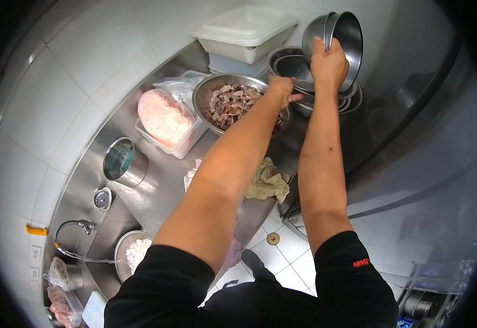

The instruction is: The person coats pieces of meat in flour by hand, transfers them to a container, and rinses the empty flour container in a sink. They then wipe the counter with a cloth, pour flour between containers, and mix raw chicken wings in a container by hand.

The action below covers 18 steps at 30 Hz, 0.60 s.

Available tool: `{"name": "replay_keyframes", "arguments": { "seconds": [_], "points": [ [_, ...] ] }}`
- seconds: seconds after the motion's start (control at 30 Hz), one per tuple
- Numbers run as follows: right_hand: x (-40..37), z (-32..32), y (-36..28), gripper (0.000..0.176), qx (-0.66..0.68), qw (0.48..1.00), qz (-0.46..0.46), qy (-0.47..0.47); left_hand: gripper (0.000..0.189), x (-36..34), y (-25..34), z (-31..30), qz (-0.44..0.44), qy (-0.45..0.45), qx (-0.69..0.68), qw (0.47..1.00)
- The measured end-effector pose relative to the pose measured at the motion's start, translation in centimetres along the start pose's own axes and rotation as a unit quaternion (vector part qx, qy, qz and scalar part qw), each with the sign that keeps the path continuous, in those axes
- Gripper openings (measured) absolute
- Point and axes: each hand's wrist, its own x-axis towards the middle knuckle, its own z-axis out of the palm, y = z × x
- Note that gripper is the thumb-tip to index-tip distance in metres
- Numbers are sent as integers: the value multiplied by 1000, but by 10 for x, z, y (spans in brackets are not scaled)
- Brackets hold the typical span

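Note:
My right hand [329,64] grips the rims of two nested metal bowls [350,41], tilted on their sides at the upper right. Below and left of them, my left hand [285,90] is at the rim of a stack of metal bowls [292,61]; its lower fingers are apart, and whether it grips the rim is unclear. Just left of that hand stands a perforated metal colander [201,97] holding cut, brownish-purple meat or seafood pieces [232,104]. My left forearm hides part of the colander's lower side.
White lidded containers [246,30] stand behind the colander. Left are a tub of pink meat [165,120] and a metal pot [134,167]. A yellowish cloth [268,181] lies on the counter's edge. A faucet [85,225] runs into a sink bowl [122,249]. A large steel surface rises right.

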Motion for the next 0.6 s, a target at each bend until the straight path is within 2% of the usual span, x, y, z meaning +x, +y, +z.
{"name": "replay_keyframes", "arguments": {
  "seconds": [0.07, 0.1, 0.2, 0.27, 0.33, 0.37, 0.4, 0.47, 0.5, 0.6],
  "points": [
    [-4, 8, 18, 36, -15, 999, 25, -12, 52, -8, -2, 4, -15, 2, 64, 998],
    [-7, 15, 28, 34, -44, 999, 18, -10, 63, -14, 0, -5, 2, -35, 101, 994],
    [-13, 32, 45, 31, -96, 994, 37, -41, 63, -63, 41, -42, 21, -157, 278, 947],
    [-15, 48, 62, 34, -140, 986, 29, -85, 54, -110, 67, -81, 62, -209, 284, 934],
    [-18, 66, 76, 35, -175, 977, 39, -111, 46, -176, 97, -121, 118, -192, 385, 895],
    [-16, 72, 87, 40, -208, 957, 70, -192, 45, -206, 103, -149, 139, -173, 370, 902],
    [-20, 72, 94, 43, -256, 938, 66, -223, 44, -244, 117, -169, 136, -131, 431, 882],
    [-26, 76, 99, 49, -345, 893, 45, -285, 44, -310, 118, -224, 119, -12, 430, 895],
    [-31, 89, 114, 55, -327, 904, -18, -276, 44, -343, 112, -249, 110, 53, 417, 901],
    [-55, 101, 84, 50, -284, 897, -143, -308, 44, -446, 82, -306, 112, 210, 366, 900]
  ]
}}
